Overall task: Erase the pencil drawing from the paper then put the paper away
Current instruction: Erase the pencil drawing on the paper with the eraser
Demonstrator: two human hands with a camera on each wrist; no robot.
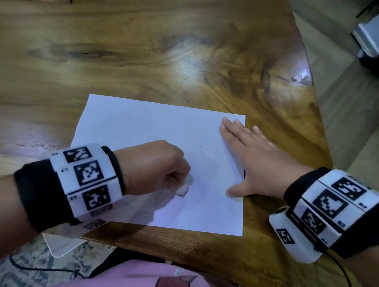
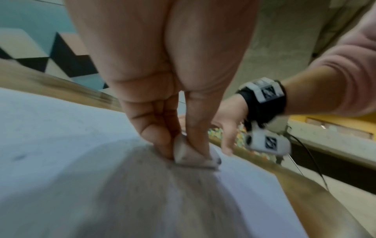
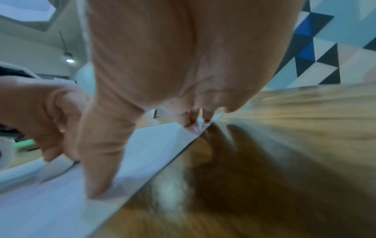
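Note:
A white sheet of paper (image 1: 154, 128) lies flat on the wooden table (image 1: 168, 42). My left hand (image 1: 160, 170) is curled into a fist over the sheet's lower middle and pinches a small white eraser (image 1: 184, 189), whose bottom edge touches the paper. In the left wrist view the eraser (image 2: 193, 157) sits between thumb and fingers on the paper (image 2: 61, 128). My right hand (image 1: 252, 156) lies flat with straight fingers on the sheet's right edge. Its thumb presses the paper (image 3: 142, 145) in the right wrist view. Only faint specks show on the sheet.
The table's curved right edge (image 1: 315, 102) drops to the floor just beyond my right hand. A clear plastic sheet (image 1: 64, 244) pokes out under the table's near edge. A cable (image 1: 344, 279) hangs from my right wrist band. My pink clothing (image 1: 142, 280) is below.

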